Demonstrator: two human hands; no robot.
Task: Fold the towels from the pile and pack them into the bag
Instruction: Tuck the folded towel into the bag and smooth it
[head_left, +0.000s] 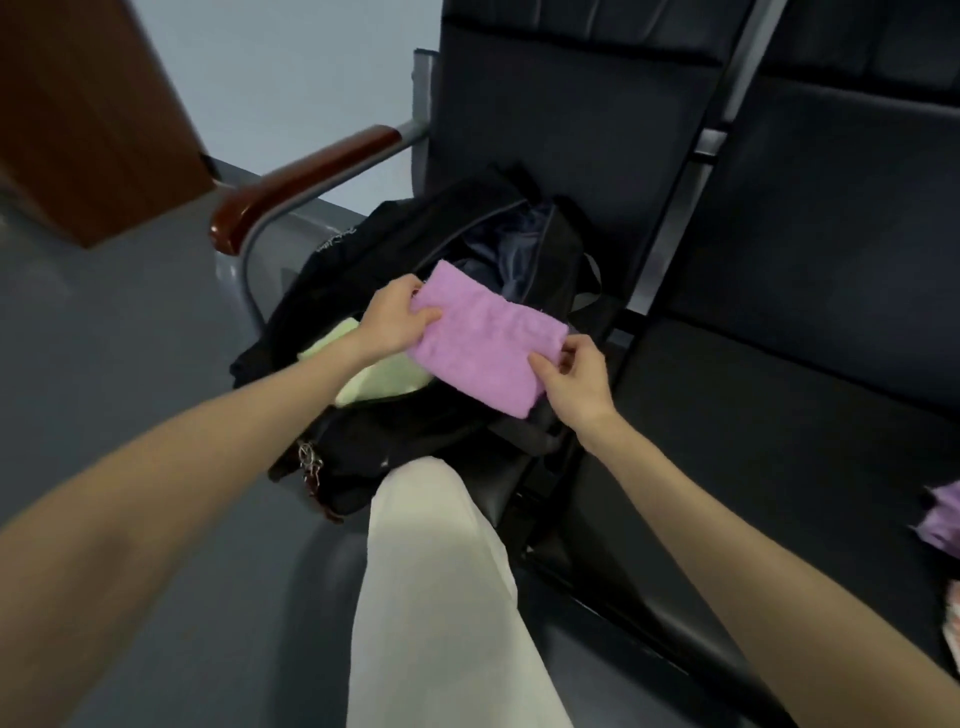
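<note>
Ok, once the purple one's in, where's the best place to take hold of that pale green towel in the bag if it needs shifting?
Probably its near-left folded edge. The pale green towel lies flat inside the black bag, and the purple towel, held by the left hand and right hand, covers its right part. Come from the left, over the bag's near rim, and pinch the exposed edge.

A black bag sits open on the dark seat.

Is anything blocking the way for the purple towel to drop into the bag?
Nothing visible does. Both the left hand and the right hand hold the folded purple towel right over the open black bag; a green towel already lies inside, toward the left.
</note>
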